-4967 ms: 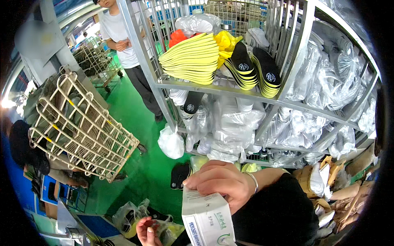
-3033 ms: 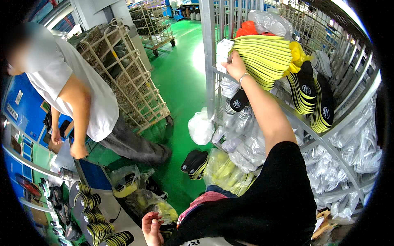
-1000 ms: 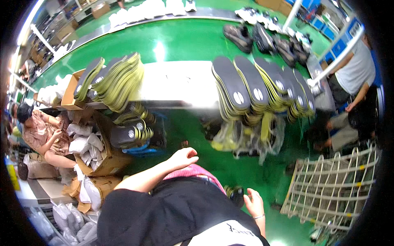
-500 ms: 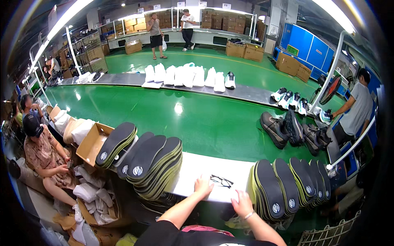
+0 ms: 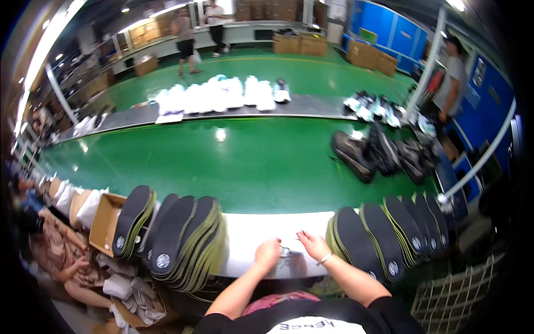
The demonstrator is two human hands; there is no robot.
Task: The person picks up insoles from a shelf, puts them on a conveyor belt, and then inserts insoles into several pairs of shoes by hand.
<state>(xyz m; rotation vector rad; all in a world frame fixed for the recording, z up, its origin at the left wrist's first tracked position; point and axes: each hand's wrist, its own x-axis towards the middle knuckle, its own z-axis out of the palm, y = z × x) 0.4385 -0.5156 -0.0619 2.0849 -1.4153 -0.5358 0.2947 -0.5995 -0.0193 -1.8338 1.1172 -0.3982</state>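
Both my hands rest on a white tabletop in front of me. My left hand has its fingers curled, knuckles up. My right hand, with a thin bracelet at the wrist, has its fingers spread. Between them lies a small dark wiry object, touched by the fingertips of both hands; whether either one grips it I cannot tell. A fanned stack of black insoles with yellow-green edges stands to the left of my hands. A similar stack of insoles stands to the right.
Beyond the tabletop runs a green conveyor belt carrying dark shoes; white shoes lie on a grey strip farther back. A cardboard box and a seated person are lower left. A wire cage is lower right, a standing person far right.
The view swung from the wire racks and a held paper label round to the conveyor. My hands came onto the white tabletop and closed in on the small dark object.
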